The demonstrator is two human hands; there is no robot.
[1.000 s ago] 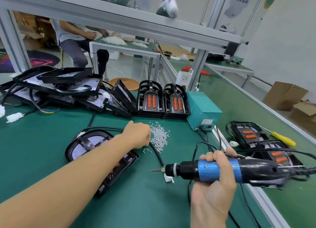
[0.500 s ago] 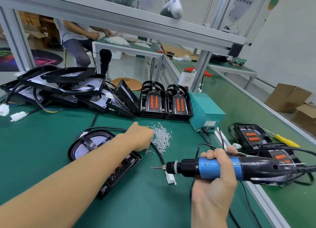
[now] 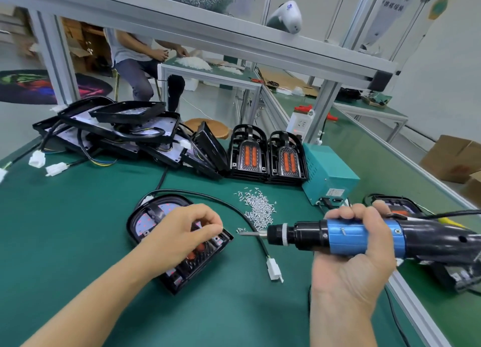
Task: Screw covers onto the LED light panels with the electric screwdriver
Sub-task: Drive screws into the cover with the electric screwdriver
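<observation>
One black rounded LED light panel [image 3: 156, 224] with red-dotted board, lying flat on green bench mat [image 3: 78, 242], cover looks seated on top. Left hand [image 3: 182, 232] hovering over it, fingertips pinched together, probably on a screw, too small to tell. Right hand [image 3: 356, 263] wrapped tight round blue-and-black electric screwdriver [image 3: 338, 236], bit pointing sideways at the panel, just beside it, not touching. Loose pile of small silver screws [image 3: 257, 208] just behind. Black cable with white plug [image 3: 273, 267] running right under the bit. Risk, probably: snagging that cable, or dropping the screw through tilted alignment.
</observation>
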